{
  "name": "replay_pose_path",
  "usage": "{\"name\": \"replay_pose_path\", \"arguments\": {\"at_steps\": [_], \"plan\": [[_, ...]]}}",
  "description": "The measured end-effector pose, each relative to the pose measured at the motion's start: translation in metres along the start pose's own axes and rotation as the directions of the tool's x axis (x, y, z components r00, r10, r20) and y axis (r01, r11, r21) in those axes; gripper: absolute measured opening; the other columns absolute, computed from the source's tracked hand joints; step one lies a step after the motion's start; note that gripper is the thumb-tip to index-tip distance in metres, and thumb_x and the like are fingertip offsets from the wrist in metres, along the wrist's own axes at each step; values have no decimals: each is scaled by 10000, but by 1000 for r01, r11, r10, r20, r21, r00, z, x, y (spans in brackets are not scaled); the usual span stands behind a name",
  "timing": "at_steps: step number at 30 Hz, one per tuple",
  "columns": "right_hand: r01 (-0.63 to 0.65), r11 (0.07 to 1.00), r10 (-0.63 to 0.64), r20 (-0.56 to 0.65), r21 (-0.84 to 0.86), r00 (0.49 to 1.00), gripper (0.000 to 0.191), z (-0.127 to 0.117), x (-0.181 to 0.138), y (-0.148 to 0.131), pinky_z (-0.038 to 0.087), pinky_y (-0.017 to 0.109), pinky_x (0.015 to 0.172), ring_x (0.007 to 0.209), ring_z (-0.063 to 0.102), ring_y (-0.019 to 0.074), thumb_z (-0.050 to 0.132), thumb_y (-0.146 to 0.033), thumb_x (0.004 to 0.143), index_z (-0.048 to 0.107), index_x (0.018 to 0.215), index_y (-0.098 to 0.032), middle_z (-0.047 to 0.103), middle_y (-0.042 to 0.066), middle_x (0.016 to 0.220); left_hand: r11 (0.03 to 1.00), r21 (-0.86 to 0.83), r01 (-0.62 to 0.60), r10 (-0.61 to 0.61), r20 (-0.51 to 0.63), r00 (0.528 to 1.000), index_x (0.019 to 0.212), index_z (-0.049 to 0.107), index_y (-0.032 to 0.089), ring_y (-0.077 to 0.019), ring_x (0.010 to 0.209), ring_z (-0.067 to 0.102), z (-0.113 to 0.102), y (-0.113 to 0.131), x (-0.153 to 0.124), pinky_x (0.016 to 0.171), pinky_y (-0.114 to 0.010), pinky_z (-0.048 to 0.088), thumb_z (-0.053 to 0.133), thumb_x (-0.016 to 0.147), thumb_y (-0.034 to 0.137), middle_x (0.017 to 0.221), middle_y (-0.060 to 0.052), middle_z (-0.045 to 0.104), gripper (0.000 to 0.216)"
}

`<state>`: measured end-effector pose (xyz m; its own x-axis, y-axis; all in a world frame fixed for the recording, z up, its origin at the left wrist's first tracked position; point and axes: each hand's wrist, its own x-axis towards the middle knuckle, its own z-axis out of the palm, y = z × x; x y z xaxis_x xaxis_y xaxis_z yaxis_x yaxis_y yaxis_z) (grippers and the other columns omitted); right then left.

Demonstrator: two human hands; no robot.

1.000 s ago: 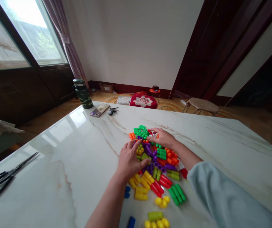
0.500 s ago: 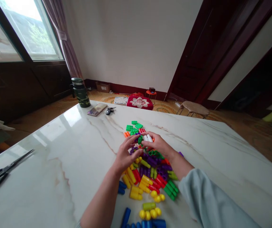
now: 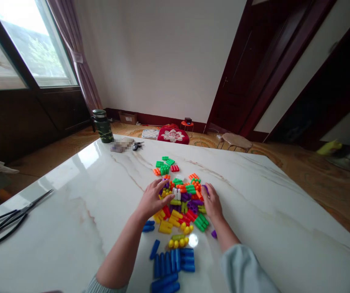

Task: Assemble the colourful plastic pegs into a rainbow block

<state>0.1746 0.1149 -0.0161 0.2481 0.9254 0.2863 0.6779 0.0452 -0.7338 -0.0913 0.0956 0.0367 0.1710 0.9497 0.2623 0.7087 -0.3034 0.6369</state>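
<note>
Between my two hands lies a loose pile of bullet-shaped plastic building blocks. My left hand (image 3: pixel 153 198) is open at the pile's left side, fingers apart and thumb stretched toward a white block (image 3: pixel 176 193). Yellow blocks (image 3: pixel 166 191) and purple ones lie by its fingers. At the right edge, my right hand (image 3: pixel 212 200) curves with fingers partly apart against a purple block (image 3: pixel 205 189); it appears to touch it rather than grip it. Orange blocks (image 3: pixel 198 186) and a green block (image 3: pixel 190 189) sit between the hands. A purple block (image 3: pixel 214 234) lies beside my right forearm.
Blue blocks (image 3: pixel 167 262) lie nearest me, and several green blocks (image 3: pixel 164 169) at the far end. Long-handled scissors (image 3: pixel 19 217) rest on the marble-look table (image 3: pixel 80 195) at left. A camouflage flask (image 3: pixel 103 128), a blurred-out item (image 3: pixel 121 145) and keys (image 3: pixel 137 145) stand near the far edge.
My hands, close together over the pile before, are now apart at its two sides. The white block, earlier by my right fingers, lies in the pile. The view has shifted slightly.
</note>
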Motion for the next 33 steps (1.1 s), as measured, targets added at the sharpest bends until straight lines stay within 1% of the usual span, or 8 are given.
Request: {"name": "replay_pose_path", "arguments": {"at_steps": [4, 7, 11, 14, 19, 26, 30, 33], "plan": [[20, 1000, -19, 129, -3, 991, 693, 28, -1, -68, 266, 494, 1132, 1356, 371, 328, 379, -627, 877, 565, 1277, -93, 508, 209, 1375, 986, 163, 40, -46, 37, 998, 1343, 538, 265, -349, 1365, 352, -11, 26, -43, 1101, -544, 315, 641, 785, 525, 1438, -133, 442, 624], [90, 994, -103, 253, 64, 962, 632, 19, -20, -92, 292, 480, 1126, 1359, 379, 310, 402, -601, 890, 570, 1281, -133, 512, 177, 1383, 973, 222, 62, -64, 4, 998, 1342, 536, 276, -350, 1367, 349, -12, 47, -92, 1105, -562, 299, 625, 791, 536, 1446, -132, 433, 616], [328, 938, -347, 289, 111, 892, 554, -29, -75, -66, 310, 468, 1116, 1321, 437, 260, 381, -572, 923, 550, 1307, -210, 525, 114, 1387, 957, 290, -27, 19, 30, 999, 1426, 421, 333, -422, 1430, 170, 1, 61, -160, 1107, -645, 210, 739, 621, 616, 1547, -108, 294, 911], [258, 952, -248, 79, -162, 965, 601, -65, -118, -18, 203, 604, 1117, 1371, 341, 330, 430, -628, 882, 529, 1317, -226, 462, 124, 1440, 938, 343, -43, 26, 54, 998, 1466, 342, 356, -449, 1439, 72, 16, 58, -184, 1104, -670, 160, 816, 543, 512, 1597, -89, 164, 1049], [91, 972, -102, -39, -216, 994, 809, -66, -139, 27, 267, 617, 1081, 1358, 342, 387, 365, -727, 841, 413, 1396, -141, 439, 220, 1425, 928, 371, -11, 19, -17, 1000, 1476, 341, 303, -431, 1439, 117, 28, 37, -159, 1111, -646, 165, 747, 655, 506, 1573, -134, 230, 939], [345, 938, -345, 26, -18, 938, 829, 11, -134, -41, 358, 566, 1070, 1388, 306, 371, 622, -552, 799, 288, 1472, -202, 355, 181, 1493, 936, 331, -117, 150, -75, 986, 1453, 382, 279, -322, 1450, 184, 9, 5, -115, 1162, -544, 154, 564, 833, 555, 1557, -115, 281, 702], [394, 917, -394, -3, 59, 919, 625, 23, -124, -55, 380, 512, 1074, 1370, 355, 310, 545, -471, 879, 368, 1430, -234, 364, 137, 1497, 946, 254, 204, -154, -204, 967, 1485, 309, 195, -335, 1454, 160, -4, -21, -81, 1155, -522, 187, 509, 853, 563, 1564, -167, 235, 758], [335, 939, -320, -151, 82, 935, 551, 20, -80, -43, 330, 525, 1100, 1347, 381, 301, 473, -541, 893, 482, 1329, -204, 436, 151, 1436, 924, 136, 358, -334, -170, 927, 1486, 277, 126, -363, 1426, 235, -12, -38, -43, 1132, -498, 248, 565, 782, 613, 1509, -209, 335, 903]]}}
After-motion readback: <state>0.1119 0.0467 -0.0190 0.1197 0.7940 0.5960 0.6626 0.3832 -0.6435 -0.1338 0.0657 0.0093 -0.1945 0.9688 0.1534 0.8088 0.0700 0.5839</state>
